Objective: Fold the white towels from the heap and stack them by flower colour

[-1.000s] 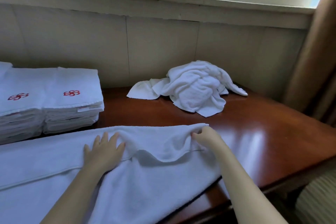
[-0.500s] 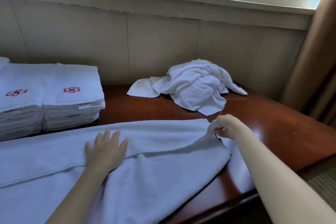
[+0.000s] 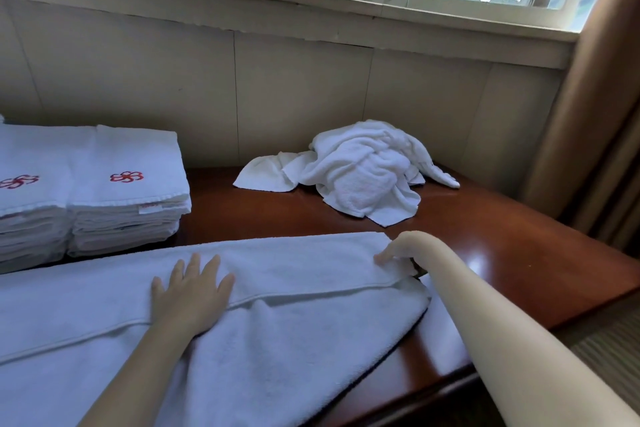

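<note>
A large white towel (image 3: 284, 333) lies spread across the near part of the wooden table (image 3: 502, 253), its far half folded over toward me. My left hand (image 3: 190, 291) presses flat on it near the fold's hem, fingers spread. At the towel's far right corner my right hand (image 3: 398, 250) pinches the folded edge with bent fingers. The heap of crumpled white towels (image 3: 360, 170) sits at the back by the wall. Two stacks of folded towels stand at the left, one (image 3: 128, 191) topped with a red flower, the other (image 3: 27, 201) with a red flower too.
A panelled wall and window sill (image 3: 346, 21) run behind the table. A brown curtain (image 3: 595, 114) hangs at the right. The table's right and front edges drop off near my right arm; bare wood shows between the heap and the spread towel.
My right hand carried the towel's corner rightward and down onto the table, flattening the raised fold. The left hand stayed pressed in place.
</note>
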The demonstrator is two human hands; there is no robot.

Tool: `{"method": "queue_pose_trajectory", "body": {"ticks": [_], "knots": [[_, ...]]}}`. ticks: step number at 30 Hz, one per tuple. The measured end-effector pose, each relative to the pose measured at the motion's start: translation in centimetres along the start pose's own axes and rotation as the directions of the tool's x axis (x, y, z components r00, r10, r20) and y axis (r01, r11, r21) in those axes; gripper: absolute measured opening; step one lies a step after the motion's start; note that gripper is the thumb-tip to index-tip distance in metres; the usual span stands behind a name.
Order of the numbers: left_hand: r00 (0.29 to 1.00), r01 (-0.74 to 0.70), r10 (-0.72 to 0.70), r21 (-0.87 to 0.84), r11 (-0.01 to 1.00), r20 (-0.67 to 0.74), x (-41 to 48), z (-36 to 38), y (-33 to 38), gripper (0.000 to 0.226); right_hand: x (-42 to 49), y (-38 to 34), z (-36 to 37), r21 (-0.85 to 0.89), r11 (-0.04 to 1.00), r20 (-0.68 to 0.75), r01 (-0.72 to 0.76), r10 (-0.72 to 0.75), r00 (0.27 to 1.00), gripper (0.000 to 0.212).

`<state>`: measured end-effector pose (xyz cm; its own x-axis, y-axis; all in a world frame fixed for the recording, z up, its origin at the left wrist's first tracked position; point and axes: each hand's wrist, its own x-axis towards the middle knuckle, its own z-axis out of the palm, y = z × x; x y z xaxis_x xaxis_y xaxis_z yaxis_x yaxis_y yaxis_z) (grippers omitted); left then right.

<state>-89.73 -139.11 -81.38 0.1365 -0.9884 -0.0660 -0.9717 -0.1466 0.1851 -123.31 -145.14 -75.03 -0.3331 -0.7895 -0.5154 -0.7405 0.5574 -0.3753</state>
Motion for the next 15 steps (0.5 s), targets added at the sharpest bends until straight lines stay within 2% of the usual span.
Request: {"method": "queue_pose_trajectory", "body": {"ticks": [2, 4, 6, 9, 13, 15], "knots": [[1.0, 0.001, -0.001, -0.003, 1.0, -0.001, 0.0, -0.1, 0.1, 0.057, 0.2, 0.5, -0.6, 0.178, 0.983, 0.053, 0.038, -0.048, 0.997, 0.048], [1.0, 0.004, -0.004, 0.001, 1.0, -0.003, 0.0, -0.1, 0.1, 0.057, 0.2, 1.0, -1.5, 0.415, 0.908, 0.145, 0.055, -0.125, 0.982, 0.039], [1.0, 0.009, -0.008, 0.004, 1.0, -0.007, 0.1, 0.0, 0.0, 0.057, 0.0, 1.4, -2.7, 0.496, 0.865, 0.288, 0.076, -0.247, 0.925, 0.036], [1.0, 0.014, -0.014, 0.004, 1.0, -0.014, 0.2, 0.0, 0.0, 0.057, 0.0, 2.2, -3.8, 0.454, 0.88, 0.382, 0.142, -0.336, 0.861, 0.04], [0.999, 0.023, -0.022, 0.01, 1.0, -0.023, 0.2, 0.0, 0.1, 0.057, -0.6, 4.0, -2.4, 0.085, 0.992, 0.36, 0.093, -0.117, 0.926, 0.024], [0.999, 0.018, -0.018, 0.014, 1.0, -0.033, 0.1, 0.0, 0.2, 0.056, -1.3, 5.2, -1.8, 0.057, 0.994, 0.417, 0.092, -0.107, 0.903, 0.018]]}}
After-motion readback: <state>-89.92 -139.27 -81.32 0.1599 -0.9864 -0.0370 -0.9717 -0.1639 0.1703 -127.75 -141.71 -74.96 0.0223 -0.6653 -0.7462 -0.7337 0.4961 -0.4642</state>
